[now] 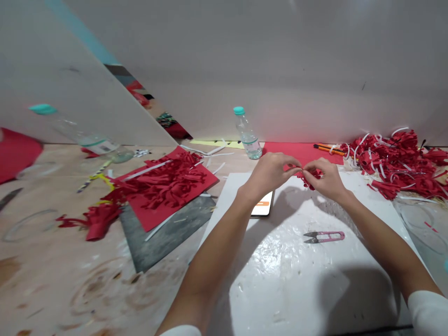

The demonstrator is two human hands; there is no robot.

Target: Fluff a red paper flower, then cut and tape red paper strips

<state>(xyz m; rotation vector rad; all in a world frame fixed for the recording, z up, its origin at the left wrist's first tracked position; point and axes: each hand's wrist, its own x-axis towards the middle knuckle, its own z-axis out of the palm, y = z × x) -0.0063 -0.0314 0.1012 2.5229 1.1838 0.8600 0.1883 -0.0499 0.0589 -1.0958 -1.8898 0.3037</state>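
Observation:
My left hand point(272, 173) and my right hand point(324, 178) meet above the far part of a white board point(269, 284). Fingers and thumbs of both are pinched together around a small red fringed piece point(306, 181), partly hidden by the fingertips. Under the left wrist lies a phone point(262, 207) with a lit screen. Nearer to me, a pair of pink-handled thread snips point(327, 237) rests on the board, touched by neither hand.
Left, red fringed strips point(164, 182) lie on a red sheet point(150, 219) over a grey slab point(157, 249). A water bottle point(250, 140) stands near the wall. Right, red fringed pieces with white strips point(395, 161) are heaped, beside orange pencils point(331, 149). Another bottle point(100, 144) leans left.

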